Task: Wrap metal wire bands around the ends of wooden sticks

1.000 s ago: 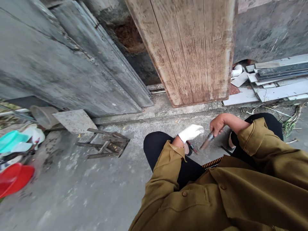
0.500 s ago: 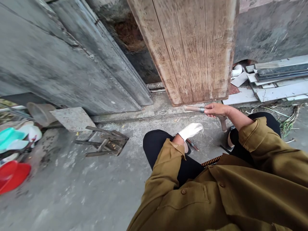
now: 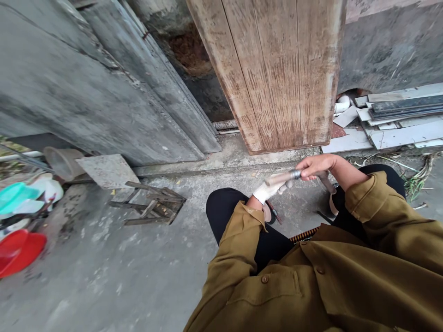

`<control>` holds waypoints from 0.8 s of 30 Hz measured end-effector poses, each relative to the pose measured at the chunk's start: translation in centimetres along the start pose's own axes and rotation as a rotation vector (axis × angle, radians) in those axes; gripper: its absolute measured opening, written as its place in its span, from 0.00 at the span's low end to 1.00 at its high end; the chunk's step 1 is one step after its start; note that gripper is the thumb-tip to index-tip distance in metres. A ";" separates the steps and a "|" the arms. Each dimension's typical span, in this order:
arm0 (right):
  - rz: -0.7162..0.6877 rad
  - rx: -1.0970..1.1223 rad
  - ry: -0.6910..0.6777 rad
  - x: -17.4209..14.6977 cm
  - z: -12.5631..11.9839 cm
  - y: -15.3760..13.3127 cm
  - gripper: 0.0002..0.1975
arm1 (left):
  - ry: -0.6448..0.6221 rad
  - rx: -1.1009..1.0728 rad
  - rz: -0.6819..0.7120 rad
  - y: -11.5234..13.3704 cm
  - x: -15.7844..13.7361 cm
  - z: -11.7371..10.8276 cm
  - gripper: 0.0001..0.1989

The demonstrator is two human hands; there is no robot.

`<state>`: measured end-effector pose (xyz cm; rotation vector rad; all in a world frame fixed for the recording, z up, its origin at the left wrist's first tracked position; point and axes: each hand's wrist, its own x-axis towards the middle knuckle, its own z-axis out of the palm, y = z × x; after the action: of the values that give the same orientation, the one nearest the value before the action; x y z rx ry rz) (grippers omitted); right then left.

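My bare right hand (image 3: 314, 167) is closed around a light brown wooden tool handle (image 3: 279, 178). Metal wire is bound round the handle beside my fingers. A brown length (image 3: 327, 182) shows below that hand; whether it belongs to the same tool is unclear. My left hand (image 3: 269, 190) wears a white glove and lies behind the handle's free end, which crosses in front of it. The handle covers most of its fingers, so I cannot see whether they grip. On the ground by my left foot lies a thin reddish-brown stick-like tool (image 3: 275, 212).
A large plank panel (image 3: 277, 78) leans on the wall ahead. To its right are stacked boards (image 3: 404, 110) and a white pipe (image 3: 342, 103). Leftward stand a small wooden frame (image 3: 152, 205), a speckled slab (image 3: 108, 170), a turquoise basin (image 3: 19, 197) and a red basin (image 3: 20, 253).
My right hand has brought the handle lower and nearer to me. Its free end has moved from beside the panel's bottom edge to over my gloved left hand.
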<state>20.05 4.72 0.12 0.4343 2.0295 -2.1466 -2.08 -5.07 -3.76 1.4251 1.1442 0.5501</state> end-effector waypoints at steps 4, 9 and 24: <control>-0.024 0.022 0.538 0.0 -0.8 -0.2 0.24 | -0.062 0.020 -0.018 0.1 -0.1 0.5 0.17; 0.536 -0.691 0.632 2.9 -0.6 1.5 0.12 | -0.122 0.044 -0.018 0.2 0.1 0.7 0.15; -0.034 0.078 0.482 -0.5 -1.1 -0.2 0.23 | -0.028 0.012 -0.006 0.0 0.2 0.3 0.18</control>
<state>20.56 5.76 0.39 1.0209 2.1922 -2.3181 -1.71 -5.02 -3.91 1.4350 1.1316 0.5180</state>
